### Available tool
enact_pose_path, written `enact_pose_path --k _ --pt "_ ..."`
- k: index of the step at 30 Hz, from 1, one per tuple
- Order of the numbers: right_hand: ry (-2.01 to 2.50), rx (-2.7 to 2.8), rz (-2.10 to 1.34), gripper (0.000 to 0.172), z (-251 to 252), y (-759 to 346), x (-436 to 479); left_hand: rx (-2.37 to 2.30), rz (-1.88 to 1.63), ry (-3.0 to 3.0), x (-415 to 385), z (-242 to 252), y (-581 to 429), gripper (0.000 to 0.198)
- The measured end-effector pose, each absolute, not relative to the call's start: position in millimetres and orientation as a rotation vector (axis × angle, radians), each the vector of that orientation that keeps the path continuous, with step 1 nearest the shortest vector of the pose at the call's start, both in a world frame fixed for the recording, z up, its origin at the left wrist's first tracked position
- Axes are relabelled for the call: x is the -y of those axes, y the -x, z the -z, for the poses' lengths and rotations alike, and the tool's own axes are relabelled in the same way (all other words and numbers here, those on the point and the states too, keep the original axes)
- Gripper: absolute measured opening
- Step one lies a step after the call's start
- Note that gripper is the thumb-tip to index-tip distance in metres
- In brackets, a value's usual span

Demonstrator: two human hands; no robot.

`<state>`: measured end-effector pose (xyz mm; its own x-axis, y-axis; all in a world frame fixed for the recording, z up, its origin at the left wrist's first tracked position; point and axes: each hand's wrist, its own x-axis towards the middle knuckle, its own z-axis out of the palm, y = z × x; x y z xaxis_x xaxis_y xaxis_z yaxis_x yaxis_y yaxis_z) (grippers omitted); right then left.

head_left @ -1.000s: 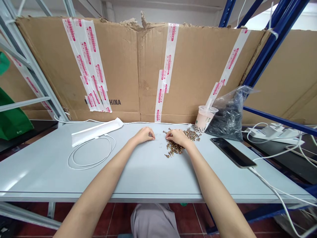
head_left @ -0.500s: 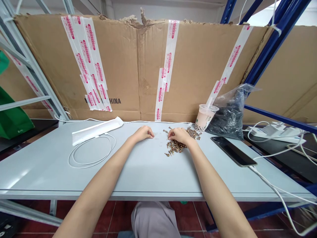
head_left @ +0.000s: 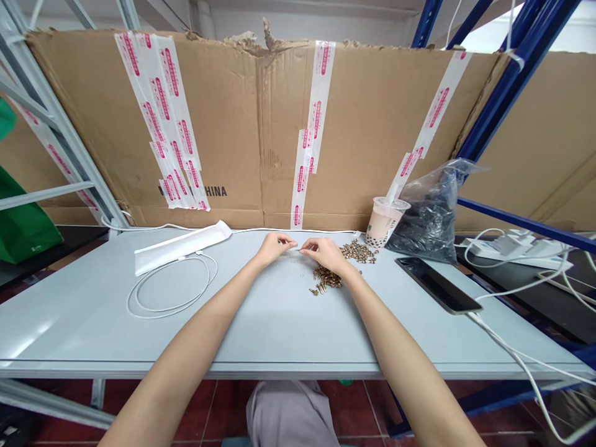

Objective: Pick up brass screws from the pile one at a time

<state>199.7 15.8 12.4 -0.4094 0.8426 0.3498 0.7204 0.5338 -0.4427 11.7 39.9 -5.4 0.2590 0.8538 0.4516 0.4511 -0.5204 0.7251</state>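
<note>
While reaching forward with both bare arms across the smooth, pale grey tabletop [head_left: 288, 335], holding left hand [head_left: 277, 247] and right hand [head_left: 323, 253] almost fingertip to fingertip, well over towards the back edge. Bending thumb and fingers of left hand into a loose pinch; doing likewise with right hand, opposite. Showing only a tiny pale sliver between the two sets of fingertips, too small to name; cannot tell whether gripped by one hand, by both or by neither.

Lying loose just beside right hand and its wrist, on the near side: small brass-coloured metal screws [head_left: 328, 277], heaped, with a few strays at the left fringe. Spread farther back, beyond right wrist: another patch of the same screws. Scattered on the tabletop below the gap between the hands: tiny clear pieces [head_left: 302, 271], hard to make out.

Standing behind the farther screws: lidded clear plastic cup of pale pink drink with dark pearls [head_left: 382, 223], close against a clear plastic bag of black contents [head_left: 428, 217]. Lying to the right: black flat phone [head_left: 438, 284]. Resting well off to the left: long white paper sleeve [head_left: 181, 247], beside a loosely coiled white cable [head_left: 172, 310].
</note>
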Motion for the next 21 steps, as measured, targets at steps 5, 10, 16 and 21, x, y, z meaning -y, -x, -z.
enact_pose_path --k 5,10,16,21 --pt "1.242 2.092 -0.268 0.024 -11 -199 -19 -1.141 -1.303 -1.847 -36 3 -25 0.026" --pt "1.242 2.012 -0.234 0.021 -13 -197 -19 -1.085 -1.375 -1.609 -35 3 -29 0.026" --pt "1.251 1.963 -0.159 0.017 -19 -193 -13 -1.074 -1.423 -1.482 -31 3 -34 0.021" --pt "1.27 1.988 -0.059 0.017 -18 -192 -11 -1.069 -1.461 -1.453 -27 2 -37 0.021"
